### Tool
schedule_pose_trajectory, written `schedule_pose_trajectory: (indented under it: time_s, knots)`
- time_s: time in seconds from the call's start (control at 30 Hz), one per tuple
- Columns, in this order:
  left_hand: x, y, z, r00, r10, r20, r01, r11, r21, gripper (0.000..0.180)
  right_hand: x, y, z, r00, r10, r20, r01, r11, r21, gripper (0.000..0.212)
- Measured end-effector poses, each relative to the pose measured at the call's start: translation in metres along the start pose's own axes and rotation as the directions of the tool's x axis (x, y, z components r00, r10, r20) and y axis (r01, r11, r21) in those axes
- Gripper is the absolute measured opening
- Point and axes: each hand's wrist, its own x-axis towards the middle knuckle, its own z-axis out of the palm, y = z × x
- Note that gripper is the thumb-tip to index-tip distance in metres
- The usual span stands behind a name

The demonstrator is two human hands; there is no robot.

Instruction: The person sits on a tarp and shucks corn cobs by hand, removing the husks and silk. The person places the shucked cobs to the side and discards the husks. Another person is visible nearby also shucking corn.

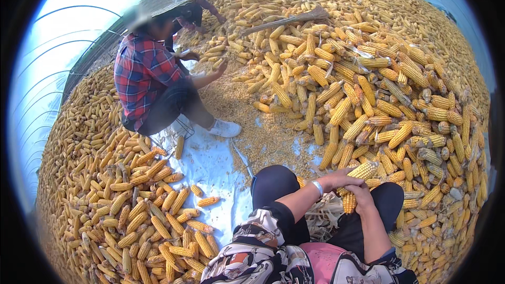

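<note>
**Two corn cobs gripped close together above a pair of dark-clad knees**

The upper cob slants up to the right and the lower cob points downward, both in front of the seated person and above the gap between the knees. The left hand is closed around the upper cob and the right hand around the lower one; the hands touch, and where the fingers overlap, their exact placing is hidden.

Dry husks lie just below, between the knees. The right knee sits close against the large cob heap, which rises beyond the hands and around to the right. The left knee borders loose kernels strewn over the white sheet. Along the sheet's left edge, another cob pile spills onto it. By its far edge sits a co-worker in a plaid shirt, one white shoe among the kernels, with a second person partly hidden behind. A broom lies on the heap.

The left forearm, with a band at the wrist, reaches in from the lower left; the right forearm rises steeply, and the wrists converge.
</note>
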Motion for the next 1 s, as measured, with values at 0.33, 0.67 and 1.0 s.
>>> schedule_pose_trajectory:
  time_s: [0.33,0.67,1.0]
  knots:
    - [-0.052,0.005,-0.024,0.923,0.382,-0.052,-0.237,0.454,-0.859,0.073,-0.028,-0.079,0.03,0.898,-0.375,0.228,0.438,0.799,-0.412,0.073]
    - [-0.159,0.024,-0.006,0.653,0.493,-0.575,-0.695,0.086,-0.714,0.06,-0.02,-0.039,0.051,0.804,-0.497,0.328,0.577,0.515,-0.634,0.018]
    - [-0.521,0.041,-0.024,-0.08,0.344,-0.936,-0.966,0.206,0.158,0.069,0.053,-0.016,-0.008,0.945,-0.106,0.31,0.281,0.751,-0.598,0.013]
